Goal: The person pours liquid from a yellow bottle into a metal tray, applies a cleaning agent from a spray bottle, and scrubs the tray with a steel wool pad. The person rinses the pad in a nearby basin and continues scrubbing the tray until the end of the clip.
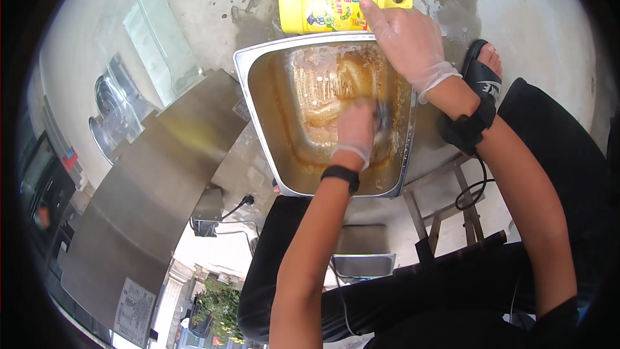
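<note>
A deep stainless steel pan stands tilted before me, its inner walls and bottom coated with brown residue and some foam. My left hand, in a clear disposable glove, reaches down inside it. The fingers are blurred, and a dark grey thing beside them is too blurred to name. At the pan's far right corner is my right hand, also gloved, held over the rim with one digit pointing towards the bottle and the other fingers hidden. Just beyond the far rim a yellow plastic jug of detergent lies on its side.
A large steel panel with labels runs along the left. Further left lie clear plastic and metal pieces. A wooden stool frame, another metal pan and a black power plug are nearby. My sandalled foot rests on wet concrete.
</note>
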A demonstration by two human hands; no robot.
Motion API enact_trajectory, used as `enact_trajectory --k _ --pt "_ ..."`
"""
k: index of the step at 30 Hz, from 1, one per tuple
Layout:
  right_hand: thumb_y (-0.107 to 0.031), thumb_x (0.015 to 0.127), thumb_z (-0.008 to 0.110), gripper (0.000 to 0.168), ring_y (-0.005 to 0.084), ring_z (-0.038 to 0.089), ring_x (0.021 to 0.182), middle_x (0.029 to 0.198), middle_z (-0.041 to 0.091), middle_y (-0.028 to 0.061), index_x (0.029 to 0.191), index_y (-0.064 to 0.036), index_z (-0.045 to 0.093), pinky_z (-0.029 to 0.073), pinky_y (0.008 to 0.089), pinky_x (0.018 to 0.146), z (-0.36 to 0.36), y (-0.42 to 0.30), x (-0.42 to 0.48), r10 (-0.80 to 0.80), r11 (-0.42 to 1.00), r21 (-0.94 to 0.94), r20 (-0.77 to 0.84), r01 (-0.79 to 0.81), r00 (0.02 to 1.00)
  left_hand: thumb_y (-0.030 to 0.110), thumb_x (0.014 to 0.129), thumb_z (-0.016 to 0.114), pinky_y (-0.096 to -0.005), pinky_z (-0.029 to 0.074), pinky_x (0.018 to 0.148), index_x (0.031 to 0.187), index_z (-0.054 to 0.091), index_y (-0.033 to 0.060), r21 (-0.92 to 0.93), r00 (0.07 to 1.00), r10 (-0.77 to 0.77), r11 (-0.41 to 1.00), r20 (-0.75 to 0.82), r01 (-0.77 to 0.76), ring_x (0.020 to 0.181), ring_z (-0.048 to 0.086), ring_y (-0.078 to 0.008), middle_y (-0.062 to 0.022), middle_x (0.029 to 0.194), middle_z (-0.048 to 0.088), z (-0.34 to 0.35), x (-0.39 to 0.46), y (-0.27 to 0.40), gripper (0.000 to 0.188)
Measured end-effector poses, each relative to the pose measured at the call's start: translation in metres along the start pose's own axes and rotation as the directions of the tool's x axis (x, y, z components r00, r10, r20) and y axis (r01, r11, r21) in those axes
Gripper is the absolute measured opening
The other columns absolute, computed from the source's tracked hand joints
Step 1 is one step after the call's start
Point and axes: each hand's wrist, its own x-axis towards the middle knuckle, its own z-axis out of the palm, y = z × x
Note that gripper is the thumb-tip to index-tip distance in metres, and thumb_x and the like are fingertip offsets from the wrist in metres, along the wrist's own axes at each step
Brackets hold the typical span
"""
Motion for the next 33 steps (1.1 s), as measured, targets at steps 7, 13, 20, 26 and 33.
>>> enact_trajectory --k 7,13,20,26,33 --pt "-0.052 0.101 0.034 0.067 0.0411 0.064 0.067 0.067 0.065 0.0205 0.071 -0.004 0.070 0.051 0.0491 0.069 0.006 0.001 0.000 -0.007 0.999 -0.037 -0.003 0.007 1.000 0.021 0.078 0.074 -0.0461 0.054 0.075 0.091 0.071 0.0055 -0.217 0.936 -0.310 0.937 -0.168 0.272 0.083 0.066 -0.0422 -0.0230 0.088 0.069 -0.014 0.048 0.024 0.021" --pt "-0.052 0.101 0.034 0.069 0.0419 0.065 0.067 0.066 0.065 0.0219 0.072 -0.002 0.071 0.051 0.0498 0.069 0.003 0.000 -0.002 0.011 1.000 -0.002 -0.039 -0.011 0.999 0.027 0.079 0.075 -0.0457 0.054 0.077 0.091 0.072 0.0053 -0.132 0.903 -0.430 0.894 0.023 0.429 0.081 0.069 -0.0408 -0.0228 0.086 0.070 -0.016 0.011 0.006 0.025" --pt "-0.053 0.101 0.034 0.070 0.0419 0.064 0.068 0.067 0.065 0.0218 0.072 -0.001 0.071 0.050 0.0504 0.067 0.006 -0.005 -0.002 0.026 0.999 -0.030 -0.013 -0.026 1.000 0.014 0.089 0.066 -0.0420 0.053 0.082 0.107 0.066 -0.0048 -0.475 0.758 -0.602 0.758 -0.249 0.446 0.090 0.067 -0.0417 -0.0282 0.102 0.068 -0.037 0.072 0.034 0.026" --pt "-0.052 0.101 0.034 0.069 0.0417 0.065 0.069 0.068 0.065 0.0216 0.073 -0.001 0.070 0.050 0.0505 0.068 0.003 0.003 -0.004 0.017 0.999 -0.038 0.022 -0.016 1.000 0.011 0.092 0.062 -0.0425 0.052 0.086 0.116 0.063 -0.0061 -0.706 0.528 -0.774 0.588 -0.350 0.395 0.092 0.069 -0.0335 -0.0247 0.102 0.070 -0.043 0.068 -0.007 0.030" --pt "-0.052 0.101 0.035 0.069 0.0420 0.065 0.070 0.068 0.066 0.0218 0.072 -0.001 0.070 0.051 0.0507 0.069 0.005 -0.005 -0.002 0.055 0.998 -0.036 -0.001 -0.055 0.999 0.015 0.086 0.069 -0.0423 0.052 0.090 0.113 0.066 -0.0042 -0.331 0.878 -0.415 0.885 -0.240 0.328 0.099 0.067 -0.0394 -0.0266 0.107 0.068 -0.023 0.049 0.026 0.033"
